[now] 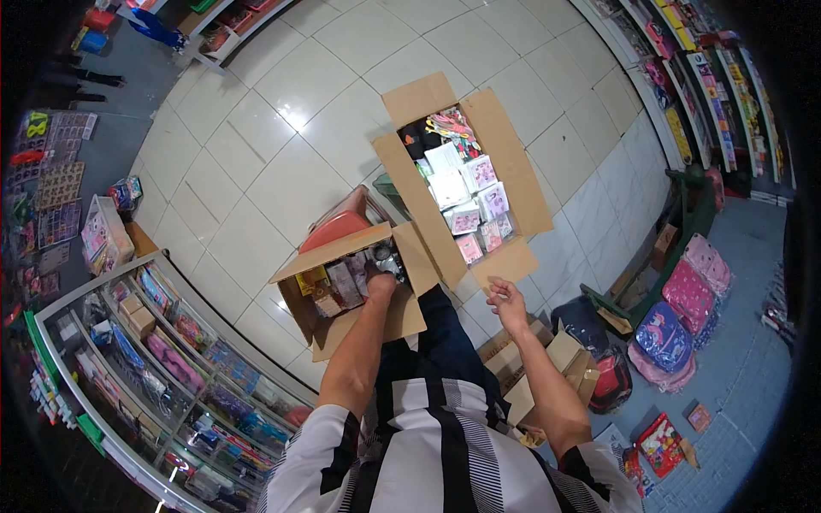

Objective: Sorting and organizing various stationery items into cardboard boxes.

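My left hand (380,282) reaches into an open cardboard box (410,314) of packaged goods; its fingertips are hidden among the packs, so its grip does not show. That box rests close to a red plastic chair (340,221). To the right, my right hand (507,301) hovers with its fingers partly curled and apart, nothing visible in it. Just beyond it stands a larger open cardboard box (529,192), flaps folded out. Inside are white and pink packs (492,200) in clear wrap, bundles of coloured cords (457,128) and black items (414,140).
A glass display cabinet (173,385) runs along the lower left. More open cardboard boxes (545,372) lie beside my right forearm. Wrapped children's backpacks (664,336) lean at the right. Stocked shelves (699,83) line the upper right, and a plastic bin (106,224) sits at the left.
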Demonstrator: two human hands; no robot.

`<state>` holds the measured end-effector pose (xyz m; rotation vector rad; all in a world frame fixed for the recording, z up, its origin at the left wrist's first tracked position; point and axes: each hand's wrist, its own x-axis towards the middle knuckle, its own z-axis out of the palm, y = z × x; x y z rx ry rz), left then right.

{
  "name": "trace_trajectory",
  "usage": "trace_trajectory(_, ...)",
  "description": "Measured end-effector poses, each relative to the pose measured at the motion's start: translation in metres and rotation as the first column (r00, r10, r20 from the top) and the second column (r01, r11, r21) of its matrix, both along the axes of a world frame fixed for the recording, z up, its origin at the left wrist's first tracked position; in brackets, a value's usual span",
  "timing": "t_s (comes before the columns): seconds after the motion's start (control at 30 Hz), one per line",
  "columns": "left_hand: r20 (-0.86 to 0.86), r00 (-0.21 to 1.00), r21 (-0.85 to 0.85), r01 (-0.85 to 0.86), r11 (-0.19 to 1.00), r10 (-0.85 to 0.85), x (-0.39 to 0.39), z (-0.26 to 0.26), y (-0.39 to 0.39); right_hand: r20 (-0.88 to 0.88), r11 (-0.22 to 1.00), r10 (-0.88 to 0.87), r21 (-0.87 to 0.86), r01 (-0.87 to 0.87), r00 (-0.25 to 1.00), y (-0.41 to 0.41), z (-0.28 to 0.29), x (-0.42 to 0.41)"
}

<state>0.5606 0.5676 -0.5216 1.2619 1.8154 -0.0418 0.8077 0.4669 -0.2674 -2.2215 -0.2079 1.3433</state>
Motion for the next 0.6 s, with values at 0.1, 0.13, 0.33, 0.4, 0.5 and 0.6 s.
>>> trace_trajectory(0.1,-0.199,0.973,0.188,0.151,0.970,-0.113,-0.060,-0.094,-0.011,-0.056,0.984,0.144,0.118,-0.136,0.988,0.032,-0.010,-0.024)
trace_trajectory(0.13,-0.283,0.948,0.248,0.219,0.944,-0.145,-0.076,-0.104,-0.012,-0.068,0.975,0.192,0.131,-0.182,0.979,0.040,-0.012,-0.032)
trace_trajectory(0.33,0.086,0.948,-0.052,-0.303,0.952,0.306,0.019,0.066,0.022,0.029,0.994,0.075,0.076,-0.077,0.997,-0.007,-0.005,0.002)
trace_trajectory(0.4,0.023,0.944,0.097,-0.331,0.939,0.330,-0.018,0.054,0.030,-0.020,0.985,0.139,0.109,-0.136,0.990,0.019,-0.003,-0.011)
trace_trajectory(0.5,0.033,0.949,0.196,-0.313,0.929,0.312,-0.021,0.072,0.032,-0.019,0.985,0.142,0.105,-0.139,0.990,0.016,-0.007,-0.009)
trace_trajectory(0.6,0.098,0.952,0.223,-0.305,0.926,0.290,-0.024,0.082,0.030,-0.013,0.986,0.142,0.088,-0.141,0.990,0.011,-0.007,-0.009)
